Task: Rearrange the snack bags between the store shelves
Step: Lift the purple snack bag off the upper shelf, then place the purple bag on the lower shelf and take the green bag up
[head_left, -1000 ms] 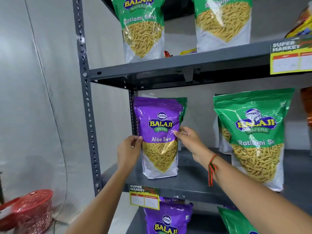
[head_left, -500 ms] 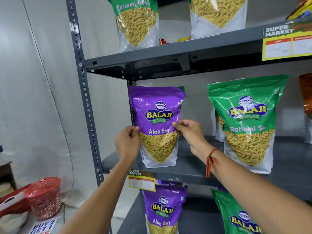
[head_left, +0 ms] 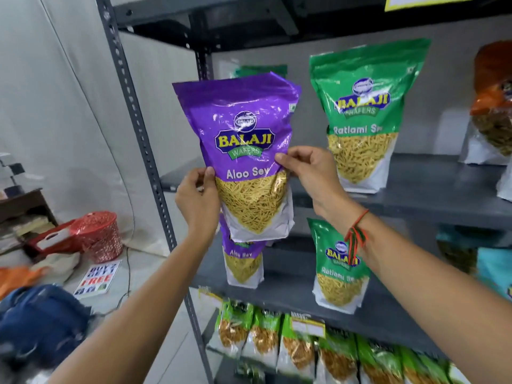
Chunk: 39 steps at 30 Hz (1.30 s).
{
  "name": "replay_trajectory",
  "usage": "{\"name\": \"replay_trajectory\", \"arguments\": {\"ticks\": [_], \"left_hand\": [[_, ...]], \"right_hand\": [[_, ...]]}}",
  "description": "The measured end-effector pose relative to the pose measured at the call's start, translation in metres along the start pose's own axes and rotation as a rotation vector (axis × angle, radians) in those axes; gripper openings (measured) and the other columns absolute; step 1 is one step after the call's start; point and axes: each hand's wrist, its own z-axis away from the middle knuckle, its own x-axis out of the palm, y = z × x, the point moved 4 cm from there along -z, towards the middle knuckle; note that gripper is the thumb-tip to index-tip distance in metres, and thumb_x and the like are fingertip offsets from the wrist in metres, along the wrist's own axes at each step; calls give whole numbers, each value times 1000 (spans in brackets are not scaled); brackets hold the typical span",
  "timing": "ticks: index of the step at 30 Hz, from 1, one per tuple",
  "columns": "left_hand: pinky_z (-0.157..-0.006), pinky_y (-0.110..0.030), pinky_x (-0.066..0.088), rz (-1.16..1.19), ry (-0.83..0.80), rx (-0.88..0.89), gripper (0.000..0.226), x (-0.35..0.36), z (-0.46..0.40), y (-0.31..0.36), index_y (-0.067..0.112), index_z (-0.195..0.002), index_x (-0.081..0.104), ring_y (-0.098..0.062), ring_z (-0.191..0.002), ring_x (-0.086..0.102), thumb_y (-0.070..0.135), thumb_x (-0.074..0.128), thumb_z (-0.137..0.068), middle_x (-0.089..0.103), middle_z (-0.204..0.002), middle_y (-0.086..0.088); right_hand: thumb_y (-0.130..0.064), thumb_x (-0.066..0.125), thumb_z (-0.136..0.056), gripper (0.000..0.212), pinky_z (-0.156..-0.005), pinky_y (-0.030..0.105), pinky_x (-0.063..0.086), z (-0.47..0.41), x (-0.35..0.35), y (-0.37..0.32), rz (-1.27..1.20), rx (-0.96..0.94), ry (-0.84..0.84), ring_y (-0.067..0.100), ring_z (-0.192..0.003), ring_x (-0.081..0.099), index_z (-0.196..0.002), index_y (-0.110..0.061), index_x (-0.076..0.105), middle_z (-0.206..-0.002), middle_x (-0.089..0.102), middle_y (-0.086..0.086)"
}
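Observation:
A purple Aloo Sev bag (head_left: pixel 243 134) hangs in the air in front of the grey shelf unit, clear of the middle shelf (head_left: pixel 415 189). My left hand (head_left: pixel 198 198) pinches its left edge and my right hand (head_left: pixel 307 173) pinches its right edge at mid height. A green Ratlami Sev bag (head_left: pixel 363 115) stands on the middle shelf to the right. Behind the held bag, another green bag's top (head_left: pixel 260 70) shows. On the shelf below stand a second purple Aloo Sev bag (head_left: pixel 243 261), partly hidden by the held one, and a green Ratlami Sev bag (head_left: pixel 340 267).
The grey perforated upright (head_left: pixel 138 128) runs just left of my hands. An orange bag (head_left: pixel 493 101) stands at the far right. Several small green packs (head_left: pixel 299 347) fill the lowest shelf. On the floor at left are a red basket (head_left: pixel 97 234), a sign (head_left: pixel 97 278) and blue cloth (head_left: pixel 38 320).
Both hands have lifted the purple bag off the middle shelf and drawn it out toward me. The view has tilted down, so the lower shelves now show.

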Motion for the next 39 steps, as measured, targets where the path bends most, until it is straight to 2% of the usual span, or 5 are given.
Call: {"name": "replay_trajectory", "arguments": {"ticks": [4,13,18,26,39], "left_hand": [[-61,-16,37,-97,-133,-89,20,-7,48,-30,10,-88,70,-12,-73,57,24,57,-93,69,-82,-2],[-47,-30,28,-447,-453,-214,31,10,107,-144,20,-62,55,-30,-62,59,31,59,-91,51,-51,2],[-59,-31,35,-535,-531,-302,24,32,117,-191,13,-73,67,-36,-76,64,28,58,-91,71,-73,-14],[-47,-21,31,-464,-539,-413,24,53,128,-225,15,-72,65,-11,-51,47,25,59,-93,57,-61,0],[-64,-31,54,-133,-350,-480,22,47,167,-205,27,-89,63,-11,-73,66,47,67,-82,70,-81,8]], "right_hand": [[-12,73,-79,11,-61,17,46,38,-15,42,24,132,-3,7,-64,58,-78,-1,72,-74,68,7],[-12,75,-77,17,-72,28,48,80,-31,167,210,407,71,14,-66,62,-62,-19,69,-69,71,1],[-15,76,-76,16,-80,48,59,70,-31,228,336,530,94,23,-75,72,-61,-20,71,-74,77,5],[-17,74,-78,14,-73,50,60,67,-30,275,436,565,204,25,-74,73,-67,-23,69,-73,75,3],[-6,63,-87,31,-85,36,59,85,-37,273,189,497,177,11,-94,70,-98,-35,64,-100,72,-9]]}}
